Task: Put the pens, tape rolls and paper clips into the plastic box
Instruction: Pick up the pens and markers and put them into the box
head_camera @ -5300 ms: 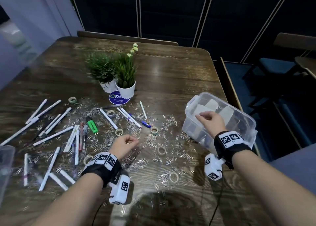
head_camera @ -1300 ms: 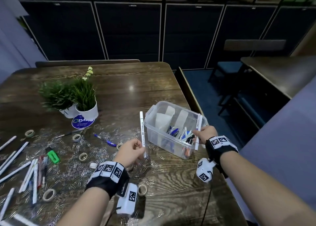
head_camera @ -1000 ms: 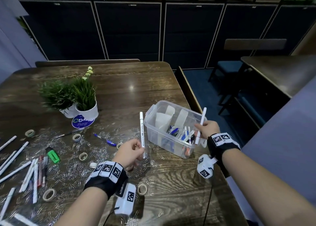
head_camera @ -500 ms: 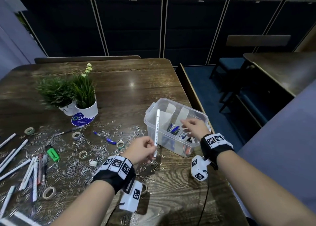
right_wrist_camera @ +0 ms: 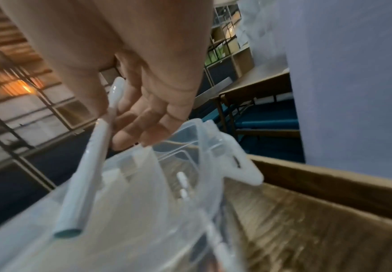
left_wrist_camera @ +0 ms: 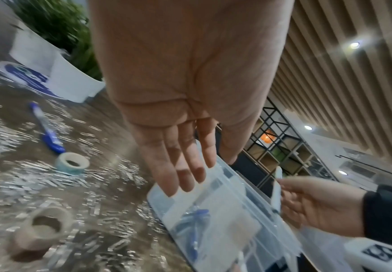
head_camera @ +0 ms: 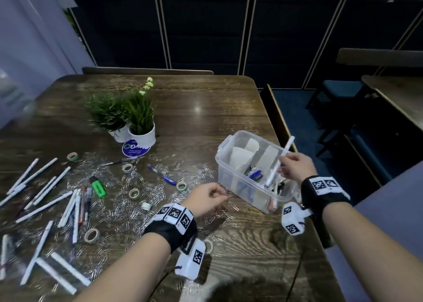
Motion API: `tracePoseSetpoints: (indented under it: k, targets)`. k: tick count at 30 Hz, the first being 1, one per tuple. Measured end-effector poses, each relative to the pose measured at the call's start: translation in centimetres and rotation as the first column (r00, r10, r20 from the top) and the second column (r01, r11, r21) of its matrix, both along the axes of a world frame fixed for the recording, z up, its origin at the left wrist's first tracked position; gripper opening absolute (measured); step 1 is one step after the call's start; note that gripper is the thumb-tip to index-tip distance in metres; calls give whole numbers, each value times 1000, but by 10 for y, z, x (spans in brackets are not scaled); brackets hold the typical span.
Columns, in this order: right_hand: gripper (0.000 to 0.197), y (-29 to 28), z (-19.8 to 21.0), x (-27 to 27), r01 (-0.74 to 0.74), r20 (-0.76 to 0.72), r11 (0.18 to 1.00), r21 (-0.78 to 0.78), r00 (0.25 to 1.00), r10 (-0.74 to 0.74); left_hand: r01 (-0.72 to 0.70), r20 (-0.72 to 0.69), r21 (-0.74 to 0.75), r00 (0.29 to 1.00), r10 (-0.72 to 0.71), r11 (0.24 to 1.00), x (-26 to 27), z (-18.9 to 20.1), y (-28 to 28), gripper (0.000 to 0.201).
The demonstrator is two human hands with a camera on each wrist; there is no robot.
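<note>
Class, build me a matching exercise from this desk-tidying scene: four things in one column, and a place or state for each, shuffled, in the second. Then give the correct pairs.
Things
1. white pen
2. green highlighter
3. blue pen
4. left hand

Places or states
A. lying on the table among paper clips, between the plant pots and the plastic box
B. holding nothing, above the paper clips
C. pinched in the right hand over the box
D. lying beside a cluster of pens left of the tape rolls

Pairs: 1-C, 2-D, 3-A, 4-B

Clear plastic box [head_camera: 231, 175]; white pen [head_camera: 280, 162]; green highlighter [head_camera: 98, 186]; checkered black-white wristbands [head_camera: 175, 218].
</note>
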State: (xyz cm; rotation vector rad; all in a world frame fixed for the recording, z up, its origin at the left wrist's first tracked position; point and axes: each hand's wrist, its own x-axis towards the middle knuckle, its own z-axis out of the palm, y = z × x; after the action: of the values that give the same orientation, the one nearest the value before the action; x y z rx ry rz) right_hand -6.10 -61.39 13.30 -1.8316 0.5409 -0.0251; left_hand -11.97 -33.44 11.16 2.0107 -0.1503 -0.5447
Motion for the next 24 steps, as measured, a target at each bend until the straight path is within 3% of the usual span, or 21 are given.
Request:
tracePoseSetpoints:
  k: [2, 4, 6, 11, 15, 19, 24]
  targets:
    - [22, -13, -12, 6, 45, -75, 984, -170, 995, -58, -37, -11, 60, 999, 38, 998, -4, -5, 26, 3]
    - [37, -11, -18, 6, -15, -176, 944, -330, 983, -46, -77, -31, 114, 996, 81, 990, -9, -10, 55, 1]
    - [42, 8, -19, 6, -40, -161, 925, -377, 987, -23, -129, -24, 159, 991, 134, 979, -13, -16, 88, 2]
    - [20, 89, -15, 12, -157, -29, 936, -315, 987, 156, -278, -17, 255, 956, 292, 926, -22, -29, 171, 7]
    - [18, 179, -20, 10, -340, -75, 911, -236, 941, 331, -378, -64, 281, 910, 411, 882, -28, -39, 244, 9]
    - [11, 268, -39, 6, -461, -168, 873, -161, 884, 436, -469, -19, 361, 860, 509, 806, -33, -49, 319, 11]
    - [25, 372, -65, -3, -565, -251, 825, -15, 801, 544, -548, -10, 455, 785, 620, 702, -39, -60, 403, 10]
